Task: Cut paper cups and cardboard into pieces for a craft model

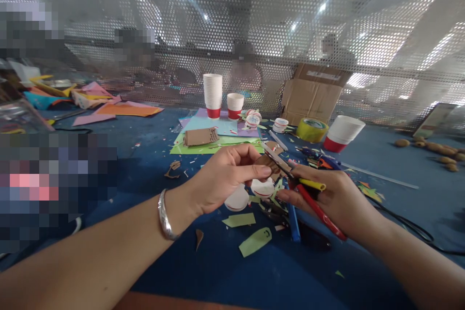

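My left hand (232,174) pinches a small piece of brown cardboard (268,161) between thumb and fingers. In my right hand (327,193) is a pair of scissors (319,210) with red and yellow on the handles. Their blades point up and left and lie across the cardboard; I cannot tell how far apart they are. Below the hands are two white paper discs (237,198), one partly hidden. Green paper scraps (255,241), one with a drawn smiley face, lie nearer to me. A blue stick-like tool (293,218) lies under my right hand.
Behind stand stacked paper cups (212,94), a yellow tape roll (311,130) and a cardboard box (310,92) against a perforated metal screen. Cardboard pieces (200,136) rest on coloured sheets. Another cup stack (343,133) leans at right, near a black cable (403,225). A person is at left.
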